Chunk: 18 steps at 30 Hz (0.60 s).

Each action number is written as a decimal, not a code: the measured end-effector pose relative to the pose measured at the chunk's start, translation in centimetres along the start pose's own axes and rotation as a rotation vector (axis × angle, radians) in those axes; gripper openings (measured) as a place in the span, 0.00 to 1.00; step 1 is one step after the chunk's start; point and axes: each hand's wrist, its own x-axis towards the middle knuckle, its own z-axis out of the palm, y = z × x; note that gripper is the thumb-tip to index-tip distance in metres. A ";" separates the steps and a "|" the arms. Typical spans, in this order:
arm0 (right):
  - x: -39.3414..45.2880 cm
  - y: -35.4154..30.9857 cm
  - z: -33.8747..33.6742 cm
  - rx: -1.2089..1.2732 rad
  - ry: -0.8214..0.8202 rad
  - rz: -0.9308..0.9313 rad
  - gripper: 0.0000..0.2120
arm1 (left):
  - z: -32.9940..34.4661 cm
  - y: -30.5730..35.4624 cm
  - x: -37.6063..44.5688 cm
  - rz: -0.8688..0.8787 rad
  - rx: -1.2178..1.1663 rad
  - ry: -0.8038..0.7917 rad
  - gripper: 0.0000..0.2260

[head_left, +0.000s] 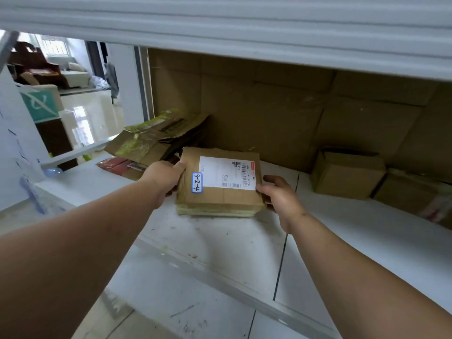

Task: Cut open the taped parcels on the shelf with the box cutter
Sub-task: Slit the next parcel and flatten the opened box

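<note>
A flat brown cardboard parcel [220, 199] lies on the white shelf [220, 241], taped at its front edge, with a white shipping label and a small blue-framed sticker reading 3-2-4. My left hand [163, 178] grips its left edge, thumb on top. My right hand [281, 194] grips its right front corner, thumb on the label's corner. No box cutter is in view.
Flattened, opened cardboard boxes [156, 138] lie at the back left, with a red packet [117, 165] beside them. Two closed brown boxes [347, 174] [411, 194] stand at the right. Cardboard lines the back wall. The upper shelf [244, 28] hangs low overhead.
</note>
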 end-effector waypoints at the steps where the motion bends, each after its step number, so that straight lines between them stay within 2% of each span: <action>1: -0.1 0.1 0.0 0.006 0.002 -0.003 0.21 | -0.1 0.0 -0.1 0.000 -0.006 -0.002 0.19; 6: -0.7 0.1 -0.6 0.109 -0.053 0.011 0.17 | 0.2 0.5 -1.0 0.007 -0.051 -0.056 0.10; 8: -0.5 -0.1 -1.2 0.145 -0.097 0.032 0.16 | 0.3 0.9 -1.4 0.005 -0.054 -0.087 0.11; 11: 0.0 -0.3 -1.8 0.050 -0.165 0.033 0.19 | 0.5 1.0 -1.9 -0.017 -0.022 -0.180 0.27; 14: 0.4 0.2 -2.4 -0.078 -0.138 0.001 0.21 | 1.3 0.8 -2.2 -0.042 0.110 -0.320 0.44; 16: 0.8 0.4 -3.2 -0.117 -0.119 -0.020 0.22 | 2.4 0.5 -2.0 -0.037 0.219 -0.354 0.45; 18: 1.3 0.6 -3.9 -0.190 -0.140 -0.032 0.23 | 3.4 0.0 -1.8 0.004 0.310 -0.336 0.43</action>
